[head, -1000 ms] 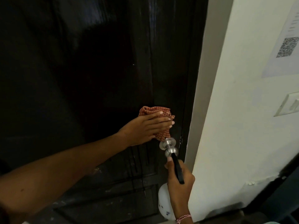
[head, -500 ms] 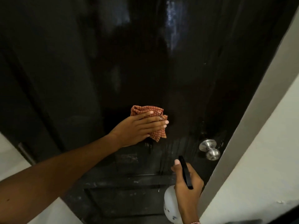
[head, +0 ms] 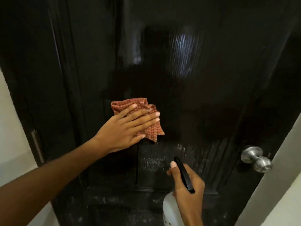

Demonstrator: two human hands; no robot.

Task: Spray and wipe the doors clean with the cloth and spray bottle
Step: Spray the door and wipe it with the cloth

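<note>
Your left grip (head: 123, 131) lay flat with straight fingers, pressing the checked orange cloth (head: 130, 104) against the dark door (head: 211, 79), left of the panel's middle. Your right grip (head: 187, 190) was curled round the neck of the spray bottle (head: 167, 209), low and to the right, apart from the cloth. Wet streaks (head: 156, 160) showed on the door between them. The metal doorknob (head: 255, 159) stood near the door's right edge.

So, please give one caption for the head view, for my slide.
Left hand presses checked cloth on dark door; right hand grips spray bottle.
</note>
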